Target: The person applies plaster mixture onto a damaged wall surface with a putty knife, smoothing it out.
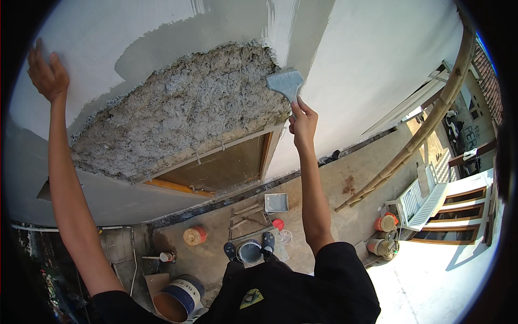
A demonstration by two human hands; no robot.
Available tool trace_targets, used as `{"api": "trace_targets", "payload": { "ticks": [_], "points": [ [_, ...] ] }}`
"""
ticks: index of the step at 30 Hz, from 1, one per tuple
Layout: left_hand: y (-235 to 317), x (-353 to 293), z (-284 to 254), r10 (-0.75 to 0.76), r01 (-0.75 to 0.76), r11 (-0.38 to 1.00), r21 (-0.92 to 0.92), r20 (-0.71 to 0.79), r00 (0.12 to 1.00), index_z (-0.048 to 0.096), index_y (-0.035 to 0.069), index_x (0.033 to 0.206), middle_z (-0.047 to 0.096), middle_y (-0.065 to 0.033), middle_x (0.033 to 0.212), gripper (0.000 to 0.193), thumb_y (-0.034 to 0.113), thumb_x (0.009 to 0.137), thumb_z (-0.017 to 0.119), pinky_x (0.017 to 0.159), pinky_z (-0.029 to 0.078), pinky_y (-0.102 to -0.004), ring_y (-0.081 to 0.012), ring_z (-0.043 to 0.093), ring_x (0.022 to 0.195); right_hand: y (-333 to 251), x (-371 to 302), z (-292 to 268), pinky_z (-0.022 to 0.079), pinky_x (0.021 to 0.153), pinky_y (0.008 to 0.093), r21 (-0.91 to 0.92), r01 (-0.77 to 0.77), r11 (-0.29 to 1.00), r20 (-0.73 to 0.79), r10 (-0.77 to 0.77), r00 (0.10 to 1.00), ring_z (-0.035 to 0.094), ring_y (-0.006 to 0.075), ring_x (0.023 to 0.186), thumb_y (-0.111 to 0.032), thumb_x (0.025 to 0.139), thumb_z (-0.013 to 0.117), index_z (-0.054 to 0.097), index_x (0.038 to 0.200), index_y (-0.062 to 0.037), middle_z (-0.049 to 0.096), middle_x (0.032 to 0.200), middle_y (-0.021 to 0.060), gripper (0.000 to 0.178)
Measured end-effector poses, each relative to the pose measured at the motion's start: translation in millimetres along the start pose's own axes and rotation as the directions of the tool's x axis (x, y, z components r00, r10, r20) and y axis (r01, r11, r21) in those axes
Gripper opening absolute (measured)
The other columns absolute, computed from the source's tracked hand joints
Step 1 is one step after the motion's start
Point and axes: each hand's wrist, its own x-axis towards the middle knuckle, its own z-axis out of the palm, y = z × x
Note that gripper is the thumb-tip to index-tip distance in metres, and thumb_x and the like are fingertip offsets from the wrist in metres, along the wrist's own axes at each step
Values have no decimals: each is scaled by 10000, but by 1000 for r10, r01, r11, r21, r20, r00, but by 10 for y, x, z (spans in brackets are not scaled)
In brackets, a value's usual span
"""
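My right hand (304,123) grips the handle of a wide flat paintbrush (286,82), its head coated blue-grey. The brush head lies at the right edge of a rough, bare plaster patch (183,102), beside a painted grey strip (311,40). Up at the far left, my left hand (48,73) rests on the white wall with its fingers apart and nothing in it. A smooth grey coat (162,46) borders the patch along its top and left.
I stand high on a ladder-like support (248,221), a bucket of grey liquid (250,251) by my feet. Below are a grey tray (276,202), an orange bucket (195,235) and a large drum (178,298). A bamboo pole (415,135) slants at right. A window (216,164) sits under the patch.
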Motion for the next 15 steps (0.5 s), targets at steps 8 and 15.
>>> {"api": "trace_targets", "payload": {
  "ticks": [8,15],
  "points": [
    [-4,6,-29,-17,17,1000,1,10,1000,454,218,1420,475,-135,1434,504,291,925,507,1090,295,-530,-314,437,1331,-10,-58,12,220,370,214,5,-45,999,-18,45,999,330,40,451,-133,947,601,550,1323,15,407,602,-69,406],
    [5,39,-6,10,-10,999,-31,-6,1000,454,208,1419,494,-136,1412,500,278,927,503,1078,311,-520,-316,440,1324,-209,23,167,217,385,218,166,-71,984,82,58,995,311,53,447,-141,961,579,489,1385,-12,412,626,-41,452]
  ]
}}
